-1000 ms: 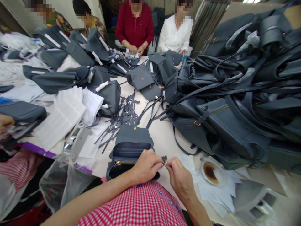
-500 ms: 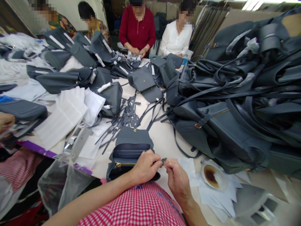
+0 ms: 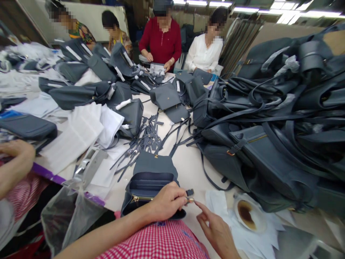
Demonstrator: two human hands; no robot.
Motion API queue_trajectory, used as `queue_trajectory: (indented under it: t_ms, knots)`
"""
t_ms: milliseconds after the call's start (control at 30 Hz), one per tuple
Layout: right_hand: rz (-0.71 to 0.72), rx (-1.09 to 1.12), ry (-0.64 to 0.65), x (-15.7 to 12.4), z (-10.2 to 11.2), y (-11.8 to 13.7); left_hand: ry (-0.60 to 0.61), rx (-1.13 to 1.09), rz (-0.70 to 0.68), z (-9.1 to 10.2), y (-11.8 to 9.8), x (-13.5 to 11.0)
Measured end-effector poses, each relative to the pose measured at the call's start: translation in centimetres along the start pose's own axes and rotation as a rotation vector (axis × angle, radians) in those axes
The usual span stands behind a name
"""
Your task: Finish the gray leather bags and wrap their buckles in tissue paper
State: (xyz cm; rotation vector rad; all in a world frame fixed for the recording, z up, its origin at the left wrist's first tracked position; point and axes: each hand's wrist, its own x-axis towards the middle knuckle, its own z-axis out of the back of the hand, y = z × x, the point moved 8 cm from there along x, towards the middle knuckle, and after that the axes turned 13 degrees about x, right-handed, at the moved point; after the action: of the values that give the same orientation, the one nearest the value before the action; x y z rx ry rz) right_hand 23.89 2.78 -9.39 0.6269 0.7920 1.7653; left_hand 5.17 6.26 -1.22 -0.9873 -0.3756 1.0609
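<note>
A dark blue-grey handbag point(image 3: 154, 166) lies in front of me with its flap thrown back and its gold-zipped interior exposed. Over its right part, my left hand point(image 3: 167, 202) is closed on a small dark strap point(image 3: 190, 192) with a metal buckle point(image 3: 191, 200), the strap's end sticking out past the fingers. My right hand point(image 3: 215, 226) has its index finger stretched out, the tip at the buckle. Its thumb and other fingers stand apart and loosely bent, holding nothing. Beyond the handbag lies a tangle of narrow dark straps point(image 3: 149, 135), several with buckles.
Dark bags point(image 3: 258, 151) are heaped high on the right, and more bags point(image 3: 78, 94) spread across the left. White paper sheets point(image 3: 74, 135) lie at left. A dish with brown liquid point(image 3: 247, 214) stands on papers at right. A co-worker's arm point(image 3: 16, 162) reaches in from the left.
My right hand has let go of the strap and moved down and right, its index finger now extended. My left hand still grips the strap. The view has tilted up slightly.
</note>
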Motion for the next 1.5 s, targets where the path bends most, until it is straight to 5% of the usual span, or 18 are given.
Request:
queue_trajectory:
  t_ms: [133, 233, 367, 467, 567, 633, 700, 733, 800, 933, 1133, 1267, 1500]
  knots:
    - [-0.346, 0.421, 0.049, 4.6, -2.0, -1.5, 0.089, 0.072, -0.149, -1.4, -1.3, -0.8]
    - [-0.526, 0.858, 0.231, 8.6, -5.5, 0.4, 0.091, 0.124, -0.199, -2.0, -1.3, -1.0]
    - [-0.437, 1.024, 0.283, 14.6, -7.4, 5.3, 0.082, 0.102, -0.186, -1.4, -1.7, -0.8]
    - [-0.297, 1.022, 0.194, 17.6, -5.7, 7.8, -0.014, 0.004, -0.153, 2.0, -2.9, -1.7]
    - [-0.089, 0.899, 0.072, 17.8, -1.6, 9.6, -0.175, -0.128, -0.115, 7.5, -3.2, -4.4]
    - [0.116, 0.685, -0.004, 16.0, 1.1, 10.7, -0.336, -0.308, -0.047, 11.5, -1.3, -6.8]
    - [0.321, 0.454, -0.034, 13.1, 2.3, 11.8, -0.715, -0.506, 0.007, 16.1, 2.3, -9.9]
    - [0.399, 0.361, -0.041, 11.5, 2.3, 12.1, -0.902, -0.557, 0.074, 17.8, 4.4, -11.4]
    - [0.509, 0.204, -0.064, 8.6, 1.5, 12.2, -1.036, -0.543, 0.201, 19.1, 7.6, -12.3]
    - [0.557, -0.01, -0.105, 5.8, -0.9, 11.3, -0.708, -0.351, 0.352, 17.0, 10.0, -8.0]
    - [0.602, -0.122, -0.134, 6.0, -1.6, 11.6, -0.268, -0.269, 0.467, 11.5, 11.2, -1.5]
    - [0.564, -0.153, -0.109, 5.4, -2.0, 12.1, -0.186, -0.304, 0.407, 11.2, 10.9, 0.9]
    - [0.451, -0.219, -0.095, 4.2, -2.5, 11.4, -0.261, -0.099, 0.034, 13.2, 4.4, 1.8]
